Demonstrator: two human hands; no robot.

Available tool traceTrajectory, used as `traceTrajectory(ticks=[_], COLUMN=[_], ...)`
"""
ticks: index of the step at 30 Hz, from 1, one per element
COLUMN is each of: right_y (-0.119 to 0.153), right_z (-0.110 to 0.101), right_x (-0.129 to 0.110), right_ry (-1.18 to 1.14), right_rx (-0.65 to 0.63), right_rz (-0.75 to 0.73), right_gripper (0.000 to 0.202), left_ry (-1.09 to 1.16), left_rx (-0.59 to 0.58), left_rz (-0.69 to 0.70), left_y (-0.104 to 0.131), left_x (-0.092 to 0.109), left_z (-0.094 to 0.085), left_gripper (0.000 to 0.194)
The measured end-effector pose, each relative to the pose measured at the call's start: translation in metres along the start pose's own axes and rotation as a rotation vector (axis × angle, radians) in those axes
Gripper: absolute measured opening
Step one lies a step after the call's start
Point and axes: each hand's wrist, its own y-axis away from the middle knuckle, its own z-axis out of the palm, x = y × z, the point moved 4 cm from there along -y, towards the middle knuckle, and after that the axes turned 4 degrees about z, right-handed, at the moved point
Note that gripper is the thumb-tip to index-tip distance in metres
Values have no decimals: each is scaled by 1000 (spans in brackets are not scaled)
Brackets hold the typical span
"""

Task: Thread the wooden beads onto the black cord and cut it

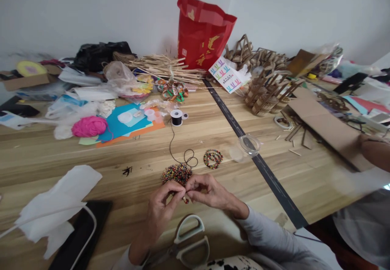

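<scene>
My left hand and my right hand meet fingertip to fingertip at the table's near side, both pinched closed. Between them they hold a beaded cord; a few small beads hang just under the fingertips, and the rest is hidden by the fingers. Right behind my hands lies a heap of small multicoloured beads. Thin black cord loops from a white spool down to this heap. To the right of the heap rest coiled beaded bracelets.
White-handled scissors lie close to my body. A clear tape roll sits on the dark strip. Pink yarn, a red bag and small woven baskets stand farther back. Another person's arm reaches in at right.
</scene>
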Motion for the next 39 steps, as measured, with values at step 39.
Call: traceTrajectory(ticks=[39], right_y=[0], right_z=[-5], right_x=[7], right_ry=[-125], right_rx=[-123], right_rz=[102], right_gripper=[42], left_ry=[-250], left_rx=[-94], left_rz=[149], left_y=[-5], left_x=[15], left_z=[0], left_gripper=[16])
